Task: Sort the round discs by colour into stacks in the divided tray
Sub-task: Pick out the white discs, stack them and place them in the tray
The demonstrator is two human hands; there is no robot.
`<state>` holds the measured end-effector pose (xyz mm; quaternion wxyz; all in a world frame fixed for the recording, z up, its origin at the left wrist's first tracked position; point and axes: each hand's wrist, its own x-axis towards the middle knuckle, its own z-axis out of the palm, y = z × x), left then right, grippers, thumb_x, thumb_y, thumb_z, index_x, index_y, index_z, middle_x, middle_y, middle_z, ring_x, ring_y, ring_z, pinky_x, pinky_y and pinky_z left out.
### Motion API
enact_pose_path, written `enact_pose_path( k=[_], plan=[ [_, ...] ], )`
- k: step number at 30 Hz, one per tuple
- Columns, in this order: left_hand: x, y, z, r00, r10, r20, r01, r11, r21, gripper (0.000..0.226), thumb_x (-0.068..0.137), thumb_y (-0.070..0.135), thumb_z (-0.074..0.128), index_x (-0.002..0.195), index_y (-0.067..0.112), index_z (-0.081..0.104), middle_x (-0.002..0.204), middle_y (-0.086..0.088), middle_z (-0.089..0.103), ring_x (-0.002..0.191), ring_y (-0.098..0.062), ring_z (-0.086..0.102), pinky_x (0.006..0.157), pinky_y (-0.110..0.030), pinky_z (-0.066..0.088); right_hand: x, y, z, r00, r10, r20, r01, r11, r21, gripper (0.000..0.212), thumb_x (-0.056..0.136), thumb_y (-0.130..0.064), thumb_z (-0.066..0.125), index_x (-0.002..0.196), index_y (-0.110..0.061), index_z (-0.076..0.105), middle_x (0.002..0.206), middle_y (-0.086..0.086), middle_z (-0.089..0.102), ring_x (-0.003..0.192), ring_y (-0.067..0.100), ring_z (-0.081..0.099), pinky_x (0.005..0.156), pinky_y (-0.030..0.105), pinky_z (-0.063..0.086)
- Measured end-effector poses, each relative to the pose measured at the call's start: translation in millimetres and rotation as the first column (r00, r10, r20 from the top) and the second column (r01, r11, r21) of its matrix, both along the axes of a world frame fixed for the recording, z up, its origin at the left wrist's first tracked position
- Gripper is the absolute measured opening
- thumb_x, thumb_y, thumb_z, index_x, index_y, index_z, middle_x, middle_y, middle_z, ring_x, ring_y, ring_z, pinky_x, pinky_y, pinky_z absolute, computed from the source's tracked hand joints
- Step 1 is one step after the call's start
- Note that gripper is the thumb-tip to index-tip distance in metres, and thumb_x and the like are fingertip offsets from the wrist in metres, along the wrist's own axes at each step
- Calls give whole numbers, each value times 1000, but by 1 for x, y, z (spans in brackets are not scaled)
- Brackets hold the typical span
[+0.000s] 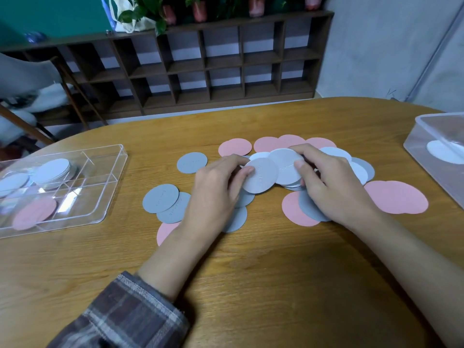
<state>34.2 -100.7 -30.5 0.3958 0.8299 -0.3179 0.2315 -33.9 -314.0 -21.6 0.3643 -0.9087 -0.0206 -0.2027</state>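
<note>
Pink, grey and white round discs lie scattered over the middle of the wooden table point(251, 259). My left hand point(213, 192) pinches a white disc point(262, 175) between thumb and fingers, lifted off the pile. My right hand point(331, 187) grips a small stack of white discs point(287, 167) just to its right, overlapping the first. The clear divided tray point(110, 187) stands at the left and holds a white stack point(52, 170), another white disc point(12, 183) and a pink disc point(35, 213) in separate compartments.
Loose grey discs point(160, 198) lie left of my hands and pink discs point(396, 197) to the right and behind. A clear plastic box point(426, 136) with something white inside stands at the right edge. A chair and a wooden shelf unit stand beyond the table.
</note>
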Motion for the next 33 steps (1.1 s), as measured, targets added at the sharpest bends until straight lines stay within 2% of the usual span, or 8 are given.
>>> enact_pose_path(
  k=[2,5,12,17,22,27,29,33],
  plan=[
    [-1,0,-1,997,6,-75,-7,1000,-13,14,99,20,70,109,14,77,74,8,72,68,-12,64,71,-30,51,0,2,-1,999,39,-16,-38,999,17,30,108,-15,45,127,-27,64,78,-27,60,86,4,58,69,14,40],
    [-4,-1,0,989,4,-150,-9,999,-32,21,98,26,71,116,18,78,67,8,72,64,-10,66,71,-28,53,-1,6,-1,996,82,-37,-79,995,67,30,108,-15,45,125,-27,66,73,-10,62,80,12,59,73,28,44],
    [-6,-5,-1,972,-8,-236,-7,998,-61,16,96,29,73,91,15,78,64,8,71,63,-9,69,65,-30,55,-3,10,-1,989,136,-55,-130,986,101,29,107,-31,41,117,-27,67,71,2,64,75,17,60,76,38,46],
    [-7,-5,-2,964,-13,-264,-5,998,-65,21,95,35,75,83,17,76,64,10,71,64,-7,68,63,-23,53,-1,9,-3,989,126,-80,-130,990,-47,22,107,-27,49,123,-28,63,81,-6,64,79,13,60,75,39,47],
    [8,-15,-10,987,8,-157,11,992,122,33,98,49,64,111,20,76,108,9,75,100,-11,68,84,-38,55,3,-4,-2,1000,-2,-23,1,999,-42,22,107,-20,46,121,-24,62,86,-2,64,80,12,55,70,38,43],
    [16,-20,-16,983,-44,-176,110,916,386,54,102,46,60,147,16,55,152,-1,56,142,-20,48,113,-43,43,10,-18,-9,987,-159,-7,159,987,-33,24,109,-27,41,125,-25,59,103,2,65,91,20,58,68,34,46],
    [14,-19,-16,988,-30,-150,92,900,427,53,102,44,60,148,18,54,150,0,57,139,-23,52,107,-45,47,12,-21,-10,982,-188,-9,188,982,-38,26,108,-26,42,127,-24,59,104,3,65,93,22,58,66,32,46],
    [9,-17,-11,996,10,-90,26,921,388,45,95,40,70,135,21,64,125,1,67,113,-27,63,84,-40,52,12,-21,-11,981,-194,-2,194,981,-13,26,108,-25,42,127,-23,59,110,4,67,99,23,60,74,46,52]
  ],
)
